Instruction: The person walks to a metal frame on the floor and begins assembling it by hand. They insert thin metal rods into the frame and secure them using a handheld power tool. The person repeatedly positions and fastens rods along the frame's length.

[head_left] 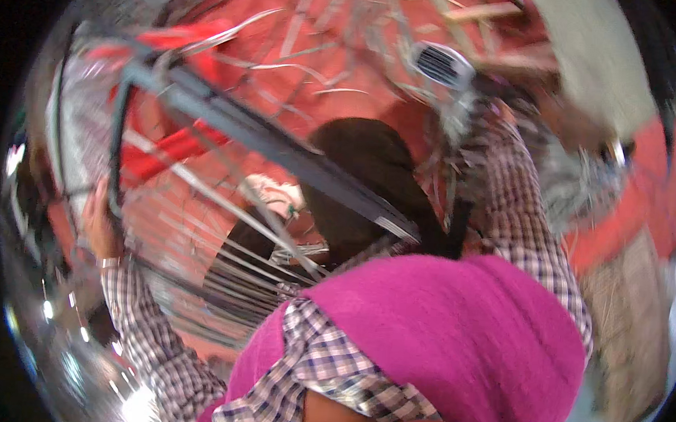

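A dark grey tubular frame (258,130) slants across the space before me, from upper left down to my lap. Pale, flat strips (194,180) stretch across it and converge near my body. At the frame's left side, my left hand (102,225) is closed around its narrow tube, with the fingers partly smeared by motion. My right arm reaches out to the far right, where my right hand (504,113) is beside a tangle of grey strands (458,114). Blur and strands hide its fingers, so I cannot make out whether it holds anything.
Loose strips (292,71) litter the red floor (252,92). A white object with a dark slatted face (443,65) is beyond my right hand. Wooden pieces (482,12) lie at the far right, and a brown woven sack (630,326) is at the near right. Clear plastic wrapping (86,121) is at left.
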Demonstrator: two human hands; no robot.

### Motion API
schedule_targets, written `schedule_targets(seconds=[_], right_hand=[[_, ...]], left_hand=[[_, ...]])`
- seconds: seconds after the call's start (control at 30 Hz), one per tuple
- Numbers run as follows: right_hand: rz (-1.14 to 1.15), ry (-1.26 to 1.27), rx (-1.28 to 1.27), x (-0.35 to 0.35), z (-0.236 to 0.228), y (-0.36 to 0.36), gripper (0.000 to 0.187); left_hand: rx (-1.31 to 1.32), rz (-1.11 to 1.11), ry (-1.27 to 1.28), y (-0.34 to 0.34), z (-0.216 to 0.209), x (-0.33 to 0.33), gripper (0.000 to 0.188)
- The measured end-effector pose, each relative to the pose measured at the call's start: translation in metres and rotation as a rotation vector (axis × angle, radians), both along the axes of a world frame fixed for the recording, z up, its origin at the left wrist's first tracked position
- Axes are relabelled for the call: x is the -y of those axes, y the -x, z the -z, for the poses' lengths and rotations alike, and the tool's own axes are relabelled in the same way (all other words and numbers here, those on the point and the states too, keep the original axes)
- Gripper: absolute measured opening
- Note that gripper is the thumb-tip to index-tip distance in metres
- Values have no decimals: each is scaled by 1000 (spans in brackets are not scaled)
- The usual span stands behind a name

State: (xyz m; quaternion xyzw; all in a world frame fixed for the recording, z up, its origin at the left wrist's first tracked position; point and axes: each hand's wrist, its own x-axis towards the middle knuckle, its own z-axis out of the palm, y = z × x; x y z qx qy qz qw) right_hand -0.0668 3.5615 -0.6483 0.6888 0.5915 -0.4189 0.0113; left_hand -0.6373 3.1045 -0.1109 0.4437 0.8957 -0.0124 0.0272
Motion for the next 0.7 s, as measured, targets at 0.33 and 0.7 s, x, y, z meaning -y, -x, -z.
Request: schedule_targets(seconds=[0.33,0.7], right_hand=[[-290,83,-86,-6,6,115,37],[-391,97,-142,18,-29,121,38]], left_hand=[[492,-367,-356,-56,-49,-20,22],[536,-533,-323,-67,-62,-1,27]])
